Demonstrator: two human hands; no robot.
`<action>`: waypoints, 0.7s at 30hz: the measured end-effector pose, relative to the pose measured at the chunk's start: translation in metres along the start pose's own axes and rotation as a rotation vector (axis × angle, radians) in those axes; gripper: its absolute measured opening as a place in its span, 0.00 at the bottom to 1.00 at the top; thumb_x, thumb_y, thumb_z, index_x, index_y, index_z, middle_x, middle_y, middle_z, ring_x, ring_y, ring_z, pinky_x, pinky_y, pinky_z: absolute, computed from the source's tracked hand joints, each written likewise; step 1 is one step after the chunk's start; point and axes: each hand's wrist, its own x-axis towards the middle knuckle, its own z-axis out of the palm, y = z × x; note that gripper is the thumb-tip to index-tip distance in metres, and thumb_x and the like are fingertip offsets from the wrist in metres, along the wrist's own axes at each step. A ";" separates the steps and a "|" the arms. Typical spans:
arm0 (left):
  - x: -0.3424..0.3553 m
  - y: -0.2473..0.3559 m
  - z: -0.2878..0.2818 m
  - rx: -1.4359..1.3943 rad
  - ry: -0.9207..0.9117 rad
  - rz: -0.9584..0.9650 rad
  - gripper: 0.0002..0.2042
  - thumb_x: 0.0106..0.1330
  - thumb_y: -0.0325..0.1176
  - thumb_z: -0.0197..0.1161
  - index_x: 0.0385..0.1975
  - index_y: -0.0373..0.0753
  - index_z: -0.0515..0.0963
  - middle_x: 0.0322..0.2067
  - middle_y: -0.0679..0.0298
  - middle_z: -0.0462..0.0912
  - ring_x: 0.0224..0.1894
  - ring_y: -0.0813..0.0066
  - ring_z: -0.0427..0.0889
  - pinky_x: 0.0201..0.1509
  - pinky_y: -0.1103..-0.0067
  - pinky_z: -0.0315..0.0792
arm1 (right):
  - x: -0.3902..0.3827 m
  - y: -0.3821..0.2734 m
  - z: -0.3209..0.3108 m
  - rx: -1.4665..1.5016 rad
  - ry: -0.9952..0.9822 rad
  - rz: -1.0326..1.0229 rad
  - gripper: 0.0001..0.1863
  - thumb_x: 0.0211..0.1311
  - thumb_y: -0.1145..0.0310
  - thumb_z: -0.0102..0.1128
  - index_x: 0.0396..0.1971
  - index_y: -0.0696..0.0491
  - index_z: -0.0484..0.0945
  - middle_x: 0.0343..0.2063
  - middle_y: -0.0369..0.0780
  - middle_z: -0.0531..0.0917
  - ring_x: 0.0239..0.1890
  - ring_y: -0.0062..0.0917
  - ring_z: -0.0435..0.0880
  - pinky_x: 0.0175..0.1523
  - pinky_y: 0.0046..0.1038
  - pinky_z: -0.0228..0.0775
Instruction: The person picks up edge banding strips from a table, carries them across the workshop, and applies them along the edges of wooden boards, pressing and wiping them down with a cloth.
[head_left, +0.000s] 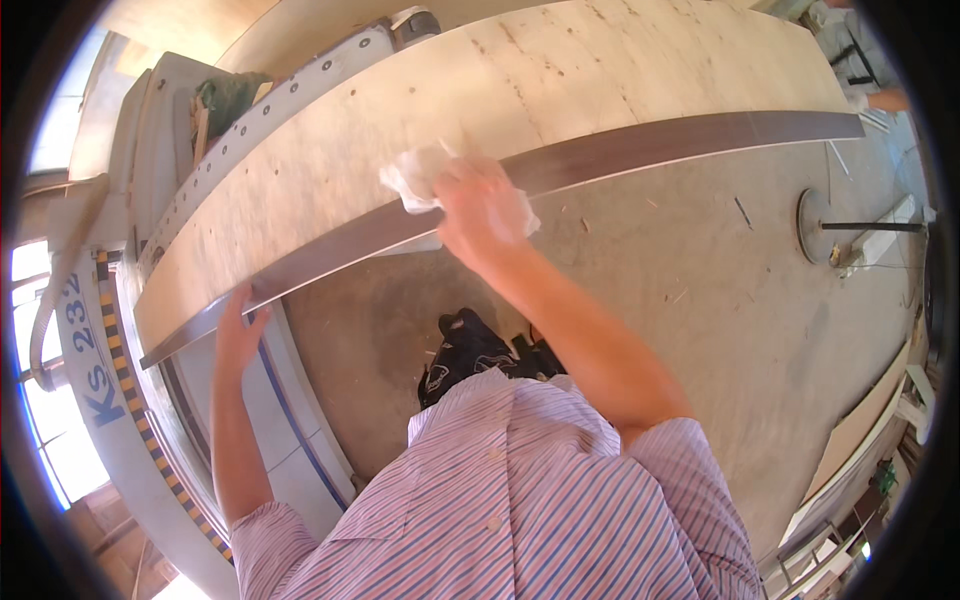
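Note:
A long pale wooden board [400, 110] with a dark brown strip [640, 150] along its near edge stretches across in front of me. My right hand [482, 205] is closed around a crumpled white cloth [415, 178] and presses it against the strip near the middle; the hand is slightly blurred. Further left, my left hand [238, 325] holds the board's near edge, with the fingertips up against the dark strip and the thumb apart below it. Part of the left fingers is hidden at the edge.
A pale machine [100, 330] with a yellow-and-black striped edge stands at the left. At the board's right end another person's hand [885, 100] shows. A round base with a dark pole [810, 226] stands on the concrete floor [720, 280]. Boards and scraps [850, 440] lie at the right.

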 end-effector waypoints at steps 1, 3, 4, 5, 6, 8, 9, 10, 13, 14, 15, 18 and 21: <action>-0.003 0.007 -0.002 0.003 -0.001 -0.017 0.28 0.60 0.36 0.63 0.61 0.36 0.65 0.55 0.51 0.74 0.61 0.57 0.69 0.63 0.69 0.62 | 0.000 0.013 -0.006 0.010 -0.012 -0.008 0.10 0.42 0.78 0.59 0.28 0.51 0.80 0.36 0.40 0.79 0.44 0.36 0.75 0.48 0.34 0.69; -0.006 0.021 -0.008 0.032 -0.013 -0.062 0.27 0.61 0.37 0.62 0.60 0.36 0.66 0.55 0.51 0.74 0.61 0.56 0.69 0.64 0.69 0.61 | -0.006 0.054 -0.026 -0.126 0.220 -0.030 0.09 0.41 0.79 0.58 0.25 0.52 0.80 0.33 0.39 0.79 0.42 0.36 0.75 0.47 0.33 0.69; -0.005 0.023 -0.006 0.031 -0.014 -0.078 0.27 0.61 0.37 0.62 0.60 0.36 0.66 0.55 0.51 0.74 0.61 0.56 0.69 0.64 0.69 0.61 | -0.007 0.064 -0.033 -0.119 0.209 -0.038 0.09 0.41 0.79 0.58 0.25 0.52 0.80 0.33 0.39 0.79 0.42 0.36 0.75 0.47 0.33 0.69; -0.005 0.024 -0.004 0.019 0.006 -0.066 0.27 0.61 0.38 0.62 0.60 0.36 0.66 0.56 0.51 0.73 0.62 0.56 0.68 0.64 0.69 0.61 | -0.006 0.070 -0.039 -0.131 0.176 0.013 0.09 0.38 0.79 0.60 0.25 0.53 0.79 0.32 0.39 0.79 0.42 0.37 0.75 0.45 0.36 0.69; -0.005 0.026 -0.004 0.010 0.026 -0.048 0.27 0.62 0.38 0.62 0.60 0.36 0.66 0.56 0.51 0.73 0.62 0.56 0.68 0.65 0.69 0.60 | -0.004 0.072 -0.040 -0.145 0.147 0.067 0.11 0.34 0.80 0.62 0.24 0.54 0.78 0.32 0.40 0.80 0.42 0.37 0.76 0.44 0.39 0.69; 0.000 0.037 -0.002 -0.013 0.007 -0.046 0.27 0.61 0.36 0.62 0.60 0.36 0.66 0.56 0.51 0.73 0.62 0.56 0.68 0.65 0.69 0.59 | -0.005 0.043 -0.006 0.022 0.260 -0.016 0.12 0.35 0.79 0.62 0.26 0.51 0.80 0.30 0.39 0.79 0.43 0.35 0.76 0.43 0.39 0.68; 0.001 0.032 0.000 -0.007 0.014 -0.047 0.27 0.61 0.35 0.62 0.60 0.37 0.66 0.56 0.51 0.73 0.62 0.56 0.68 0.65 0.69 0.59 | -0.006 0.020 0.020 0.170 0.286 -0.070 0.13 0.36 0.79 0.61 0.27 0.49 0.80 0.30 0.38 0.79 0.44 0.35 0.76 0.43 0.39 0.69; 0.002 0.029 0.004 -0.004 0.016 -0.044 0.26 0.61 0.34 0.61 0.60 0.38 0.66 0.56 0.51 0.73 0.62 0.56 0.68 0.65 0.69 0.59 | -0.007 0.003 0.039 0.170 0.127 -0.177 0.14 0.39 0.79 0.59 0.28 0.45 0.80 0.31 0.38 0.79 0.43 0.35 0.76 0.41 0.39 0.70; -0.002 0.011 0.005 0.014 -0.004 -0.068 0.27 0.60 0.31 0.61 0.61 0.40 0.66 0.56 0.52 0.73 0.62 0.57 0.68 0.65 0.69 0.59 | -0.010 0.015 0.053 0.508 0.158 0.031 0.14 0.39 0.79 0.59 0.29 0.45 0.81 0.33 0.40 0.79 0.41 0.38 0.78 0.44 0.38 0.71; -0.012 0.006 0.004 0.011 -0.004 -0.096 0.27 0.60 0.31 0.61 0.61 0.40 0.66 0.56 0.52 0.73 0.62 0.57 0.68 0.65 0.69 0.59 | -0.013 0.017 0.010 0.048 0.099 0.071 0.14 0.39 0.78 0.60 0.29 0.47 0.81 0.33 0.41 0.79 0.40 0.39 0.78 0.44 0.38 0.71; -0.011 0.013 -0.002 -0.009 -0.003 -0.069 0.27 0.60 0.31 0.61 0.61 0.41 0.66 0.56 0.52 0.73 0.62 0.57 0.68 0.65 0.70 0.59 | -0.013 0.053 -0.022 -0.045 0.210 0.037 0.13 0.37 0.79 0.60 0.29 0.52 0.80 0.33 0.44 0.80 0.41 0.40 0.78 0.44 0.37 0.70; -0.007 0.017 -0.002 -0.026 0.008 -0.056 0.27 0.59 0.31 0.61 0.61 0.41 0.66 0.56 0.53 0.73 0.62 0.58 0.68 0.65 0.70 0.59 | -0.012 0.123 -0.075 -0.160 0.368 0.038 0.13 0.36 0.84 0.59 0.27 0.56 0.79 0.30 0.44 0.80 0.38 0.39 0.78 0.42 0.36 0.69; 0.002 0.031 -0.002 -0.007 -0.003 -0.090 0.27 0.60 0.31 0.61 0.61 0.41 0.67 0.57 0.53 0.73 0.62 0.58 0.68 0.66 0.71 0.59 | -0.015 0.102 -0.055 -0.007 0.403 0.114 0.09 0.37 0.83 0.57 0.23 0.57 0.77 0.28 0.46 0.78 0.36 0.41 0.76 0.42 0.39 0.67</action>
